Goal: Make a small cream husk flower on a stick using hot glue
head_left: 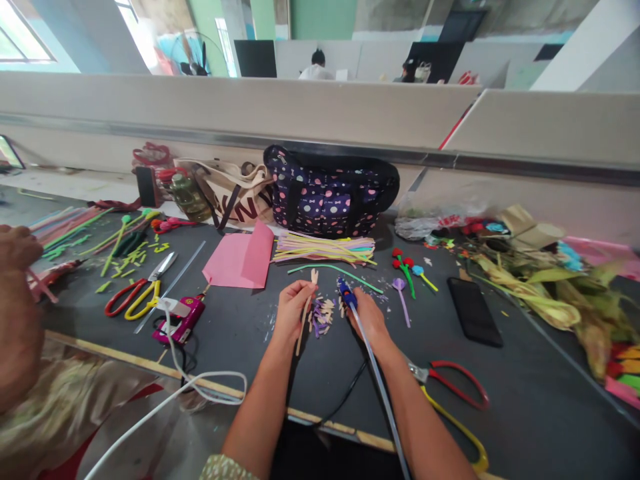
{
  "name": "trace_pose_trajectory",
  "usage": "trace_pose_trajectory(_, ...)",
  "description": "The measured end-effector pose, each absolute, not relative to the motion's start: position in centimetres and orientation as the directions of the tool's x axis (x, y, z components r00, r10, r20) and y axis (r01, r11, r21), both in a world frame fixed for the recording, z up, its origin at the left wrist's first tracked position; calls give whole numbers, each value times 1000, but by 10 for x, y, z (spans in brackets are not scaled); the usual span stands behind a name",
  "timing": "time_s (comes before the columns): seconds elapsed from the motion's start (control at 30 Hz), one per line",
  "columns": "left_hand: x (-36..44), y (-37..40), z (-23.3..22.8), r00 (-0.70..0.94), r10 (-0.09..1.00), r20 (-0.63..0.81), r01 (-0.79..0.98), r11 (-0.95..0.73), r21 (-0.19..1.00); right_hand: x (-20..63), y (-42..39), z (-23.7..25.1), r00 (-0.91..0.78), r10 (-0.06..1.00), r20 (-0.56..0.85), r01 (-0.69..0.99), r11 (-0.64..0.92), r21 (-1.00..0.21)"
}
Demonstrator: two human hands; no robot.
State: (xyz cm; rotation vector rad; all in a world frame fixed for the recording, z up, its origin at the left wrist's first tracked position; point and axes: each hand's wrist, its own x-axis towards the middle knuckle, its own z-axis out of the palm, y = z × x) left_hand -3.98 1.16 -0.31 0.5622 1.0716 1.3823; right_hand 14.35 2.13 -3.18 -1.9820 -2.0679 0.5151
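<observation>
My left hand [291, 308] pinches a thin wooden stick [305, 313] whose forked pale tip points up near a green pipe cleaner [330, 269]. My right hand [369, 319] grips a blue glue gun [346, 293], its nozzle aimed toward the stick's top; a clear glue rod and a black cord trail back along my forearm. Between the hands lies a small heap of purple and pale cut scraps [323, 313] on the dark table [530, 400].
Red-and-yellow scissors lie by my right forearm [453, 400] and at the left [137, 293]. A black phone [474, 310], pink paper [243, 260], a bundle of pipe cleaners [325, 248], a dotted bag [330, 190], small pipe-cleaner flowers [407, 270], a pink glue gun [180, 320]. Another person's arm [17, 300] at far left.
</observation>
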Motion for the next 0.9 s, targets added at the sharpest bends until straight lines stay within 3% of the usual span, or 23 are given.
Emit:
trace_pose_trajectory(0.1, -40, 11, -3, -141, 952, -272, -501, 169, 849, 145, 21, -33, -65, 996, -54, 907, 37, -419)
trace_pose_trajectory(0.3, -36, 10, -5, -134, 961, -240, -459, 155, 875, 154, 22, -41, 80, 997, -7, 622, -55, -781)
trace_pose_trajectory(0.37, -34, 9, -6, -112, 969, -221, -451, 149, 880, 154, 22, -40, 110, 994, -16, 481, -68, -874)
trace_pose_trajectory(0.47, -30, 8, -7, -70, 973, -219, -423, 169, 890, 151, 18, -33, 173, 981, -87, 93, -104, -990)
trace_pose_trajectory(0.67, -22, 5, -7, -11, 967, -254, -401, 229, 887, 141, 10, -13, 142, 969, -200, -433, -120, -893)
trace_pose_trajectory(0.9, -4, -1, -16, 74, 966, -247, -450, 253, 856, 124, 1, -16, 71, 971, -230, -538, -157, -828)
